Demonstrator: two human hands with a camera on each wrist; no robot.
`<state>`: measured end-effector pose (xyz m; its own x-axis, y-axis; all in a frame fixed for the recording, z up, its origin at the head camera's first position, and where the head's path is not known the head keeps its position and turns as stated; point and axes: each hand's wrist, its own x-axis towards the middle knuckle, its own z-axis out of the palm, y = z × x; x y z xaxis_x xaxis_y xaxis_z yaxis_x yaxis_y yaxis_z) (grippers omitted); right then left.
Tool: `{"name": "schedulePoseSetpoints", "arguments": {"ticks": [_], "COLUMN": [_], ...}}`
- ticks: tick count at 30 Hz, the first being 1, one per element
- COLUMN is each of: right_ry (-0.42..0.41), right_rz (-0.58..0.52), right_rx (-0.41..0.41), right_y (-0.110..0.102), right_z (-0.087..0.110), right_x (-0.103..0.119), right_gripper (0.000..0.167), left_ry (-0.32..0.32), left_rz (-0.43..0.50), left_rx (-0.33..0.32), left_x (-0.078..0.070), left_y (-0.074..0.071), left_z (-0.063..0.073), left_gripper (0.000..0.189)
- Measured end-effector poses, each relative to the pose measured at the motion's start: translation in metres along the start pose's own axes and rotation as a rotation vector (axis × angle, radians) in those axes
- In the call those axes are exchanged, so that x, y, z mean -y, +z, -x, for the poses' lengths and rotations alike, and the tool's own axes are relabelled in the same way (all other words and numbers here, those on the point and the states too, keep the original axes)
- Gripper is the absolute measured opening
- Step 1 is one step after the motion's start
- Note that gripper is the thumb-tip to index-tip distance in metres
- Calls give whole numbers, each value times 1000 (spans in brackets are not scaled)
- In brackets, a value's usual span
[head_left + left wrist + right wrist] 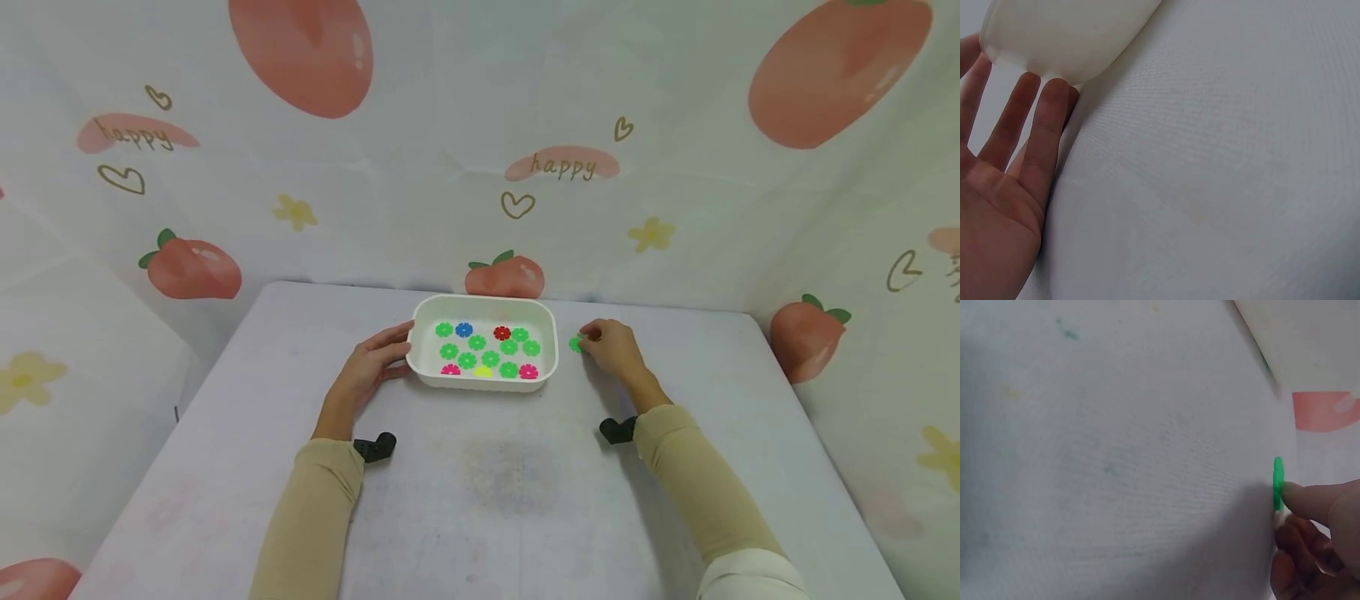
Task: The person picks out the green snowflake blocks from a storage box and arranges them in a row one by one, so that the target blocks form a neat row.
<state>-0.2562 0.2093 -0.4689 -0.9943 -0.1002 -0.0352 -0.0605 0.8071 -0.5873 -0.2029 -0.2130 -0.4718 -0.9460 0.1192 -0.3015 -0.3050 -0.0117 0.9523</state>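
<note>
A white rectangular tray (551, 337) sits near the back of the table, with several notched, flower-shaped plastic discs inside, mostly green, plus pink, red, blue and yellow. My left hand (367, 362) rests against the tray's left end; its fingers (1054, 119) reach nearly straight to the outer wall in the left wrist view. Right of the tray, my right hand (613, 346) pinches a green flower-shaped disc (576, 343) at the tabletop. The right wrist view shows this disc (1279, 481) edge-on with the thumb against it; the other fingers are curled below, partly shadowed.
A white cloth covers the table (510, 500). Behind it hangs a pale curtain (420, 217) printed with peaches, hearts and flowers. A black wrist mount (377, 447) is on the left wrist, and another black mount (618, 430) is on the right.
</note>
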Motion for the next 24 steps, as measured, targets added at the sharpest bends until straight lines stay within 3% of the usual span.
{"name": "schedulePoseSetpoints", "arguments": {"ticks": [11, 17, 24], "right_ry": [-15, 2, -2], "right_rz": [196, 287, 364], "right_rx": [-40, -13, 35], "right_y": [-7, -12, -17], "right_z": [0, 3, 5], "right_x": [14, 28, 46], "right_gripper": [51, 68, 75], "left_ry": [21, 21, 23], "left_rz": [-10, -12, -8], "left_rx": [-15, -12, -7], "left_x": [5, 5, 6], "left_y": [-2, -2, -4], "left_z": [-2, -2, -2], "left_gripper": [51, 51, 52]}}
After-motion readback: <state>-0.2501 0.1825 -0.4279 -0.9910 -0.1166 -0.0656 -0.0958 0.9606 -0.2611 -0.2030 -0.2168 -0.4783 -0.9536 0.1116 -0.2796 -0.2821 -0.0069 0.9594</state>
